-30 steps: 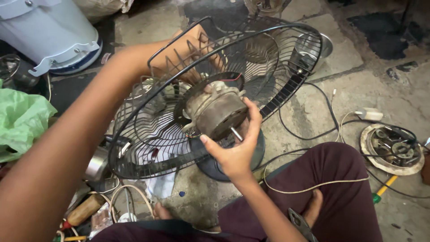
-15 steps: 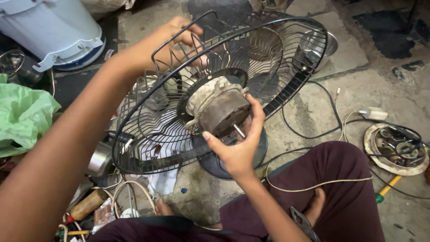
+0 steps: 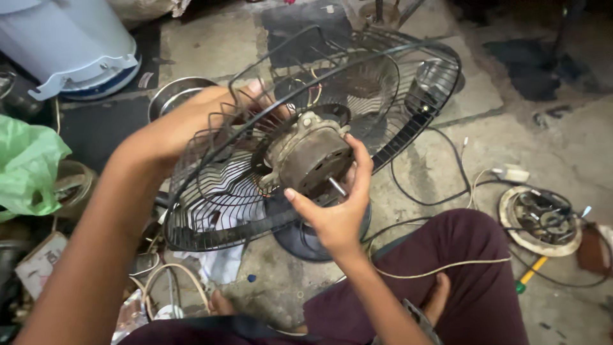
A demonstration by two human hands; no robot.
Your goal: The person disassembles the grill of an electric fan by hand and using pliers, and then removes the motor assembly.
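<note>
Head view: right hand point(image 3: 335, 214) cups fan motor point(image 3: 313, 160); left hand point(image 3: 191, 124) grips wire guard point(image 3: 408, 121).

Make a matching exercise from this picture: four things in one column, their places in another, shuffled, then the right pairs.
Things:
1. fan motor
2. green plastic bag
3. screwdriver with yellow and green handle
4. metal bowl

Places:
A. at the left edge of the view
B. on the floor at lower right, beside the maroon trouser leg
C. cupped by the right hand at the middle of the wire fan guard
D. on the floor behind the left hand

Pairs: 1-C, 2-A, 3-B, 4-D
</note>
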